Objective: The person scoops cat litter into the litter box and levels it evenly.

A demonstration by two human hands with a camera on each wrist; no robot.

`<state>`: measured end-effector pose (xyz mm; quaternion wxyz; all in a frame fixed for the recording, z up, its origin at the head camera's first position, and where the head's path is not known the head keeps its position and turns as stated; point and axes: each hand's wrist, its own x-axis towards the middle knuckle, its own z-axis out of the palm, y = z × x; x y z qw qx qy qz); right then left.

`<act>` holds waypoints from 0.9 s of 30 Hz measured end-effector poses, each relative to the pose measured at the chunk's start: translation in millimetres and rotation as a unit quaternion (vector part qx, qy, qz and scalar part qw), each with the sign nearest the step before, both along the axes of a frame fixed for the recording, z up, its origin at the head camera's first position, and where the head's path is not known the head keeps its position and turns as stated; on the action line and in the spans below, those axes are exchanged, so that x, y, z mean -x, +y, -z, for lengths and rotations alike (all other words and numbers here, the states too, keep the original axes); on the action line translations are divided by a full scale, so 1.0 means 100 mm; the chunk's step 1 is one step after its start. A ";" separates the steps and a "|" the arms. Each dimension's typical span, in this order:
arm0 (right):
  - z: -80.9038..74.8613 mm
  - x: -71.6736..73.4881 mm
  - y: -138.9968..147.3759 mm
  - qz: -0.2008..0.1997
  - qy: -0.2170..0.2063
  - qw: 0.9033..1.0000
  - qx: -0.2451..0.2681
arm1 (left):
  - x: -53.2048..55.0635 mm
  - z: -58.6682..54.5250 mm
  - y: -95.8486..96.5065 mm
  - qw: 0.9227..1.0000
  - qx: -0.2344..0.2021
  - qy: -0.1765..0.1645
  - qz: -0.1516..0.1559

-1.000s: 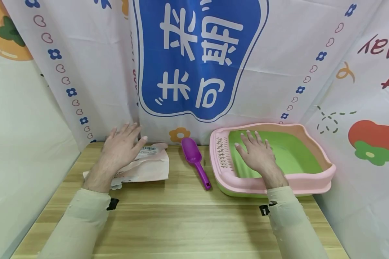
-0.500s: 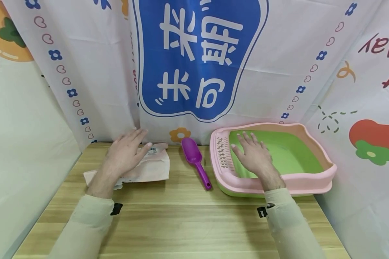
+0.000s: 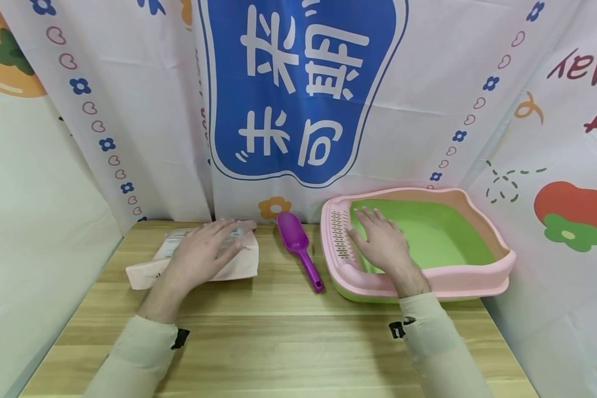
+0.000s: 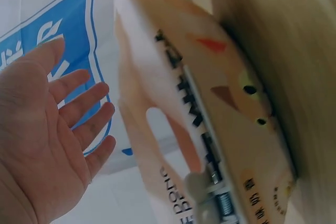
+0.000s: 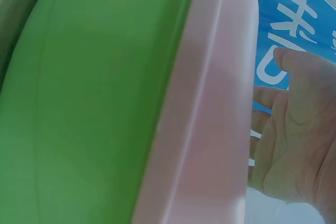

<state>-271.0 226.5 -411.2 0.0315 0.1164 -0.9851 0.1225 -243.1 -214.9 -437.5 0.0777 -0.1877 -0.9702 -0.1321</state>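
My left hand (image 3: 199,255) is held over a peach-coloured printed bag (image 3: 242,264) lying at the back left of the table. Its fingers are extended, and in the left wrist view a gap shows between the palm and the bag (image 4: 226,93), which has a handle slot and an animal-face print. Over the near left part of a pink-rimmed green litter box (image 3: 457,283) hovers my right hand (image 3: 384,243), fingers extended. The right wrist view shows that hand beyond the box's pink rim (image 5: 210,108), holding nothing. Between bag and box lies a purple scoop (image 3: 294,235), untouched.
The wooden table (image 3: 288,354) carries all these things. A printed white cloth (image 3: 403,110) hangs close behind them, and white walls (image 3: 40,221) stand at both sides. A slotted panel (image 3: 341,235) runs along the box's left side.
My left hand has moved right and nearer to me over the bag, exposing more of the bag's left part. My right hand has shifted slightly left and nearer. The bag, scoop and box stay put.
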 end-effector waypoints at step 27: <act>0.17 -0.07 -0.33 -0.027 0.007 0.999 0.020 | -0.06 0.35 0.04 0.993 0.087 0.042 0.074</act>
